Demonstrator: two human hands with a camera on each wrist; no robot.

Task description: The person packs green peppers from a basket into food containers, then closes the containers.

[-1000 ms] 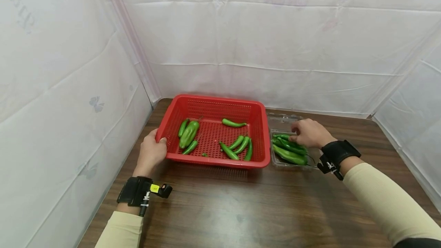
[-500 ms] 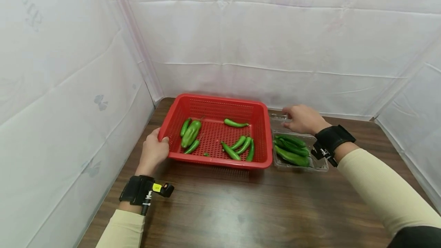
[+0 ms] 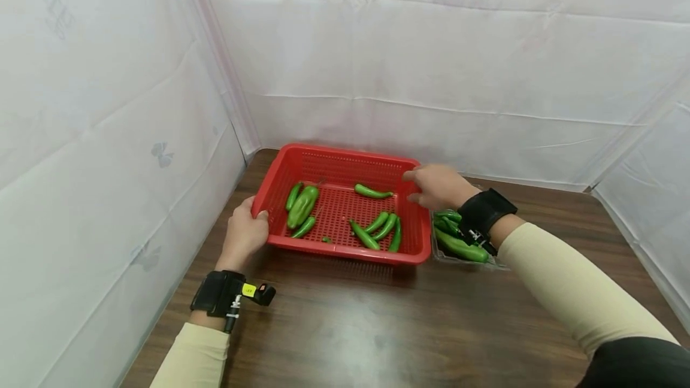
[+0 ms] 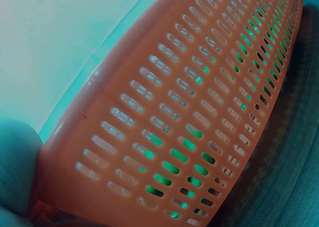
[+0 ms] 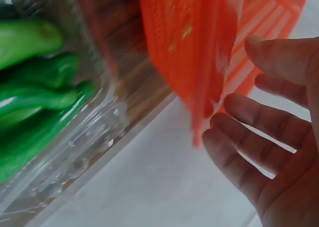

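Head view: peppers [image 3: 369,191] in red basket [image 3: 345,160]

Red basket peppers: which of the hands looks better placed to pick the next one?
Right. The right hand is open over the red basket's far right corner, near the green peppers inside. The left hand grips the basket's left rim.

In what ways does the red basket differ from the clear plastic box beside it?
The red basket is opaque with perforated walls, while the clear plastic box is transparent and solid. The basket is clearly larger than the box. The left hand grips the basket's rim, while neither hand holds the box. In the basket the green peppers lie scattered; in the box they lie packed together. Both stand on the wooden table.
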